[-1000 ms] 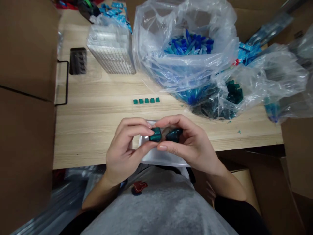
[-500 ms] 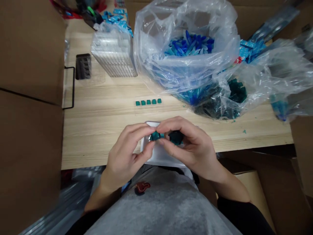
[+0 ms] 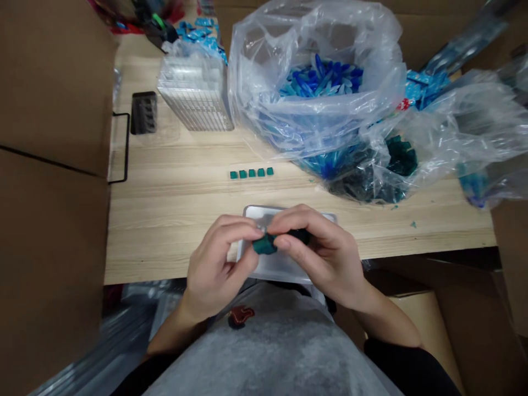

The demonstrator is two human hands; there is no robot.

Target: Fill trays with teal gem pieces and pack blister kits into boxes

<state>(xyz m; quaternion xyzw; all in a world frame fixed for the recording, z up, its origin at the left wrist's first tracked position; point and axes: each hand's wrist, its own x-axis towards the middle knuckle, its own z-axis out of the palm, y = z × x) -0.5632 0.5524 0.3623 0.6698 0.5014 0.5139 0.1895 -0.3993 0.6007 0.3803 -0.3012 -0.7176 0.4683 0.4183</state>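
Both hands meet over a white tray at the table's front edge. Between the fingertips of my left hand and my right hand is a small dark green block-like piece, pinched from both sides. A darker green mass shows behind my right thumb, in the curl of that hand; its shape is partly hidden. Further up the table, several small green squares lie in a neat row on a thin clear strip.
A big clear plastic bag of blue pieces stands at the back. Beside it, another clear bag holds dark green pieces. Stacked clear plastic trays and a black tray are at the left. Green crumbs lie at the right.
The green piece has turned and come slightly lower between my fingertips. My right index finger and thumb have closed in on it. The row of green squares stays put.
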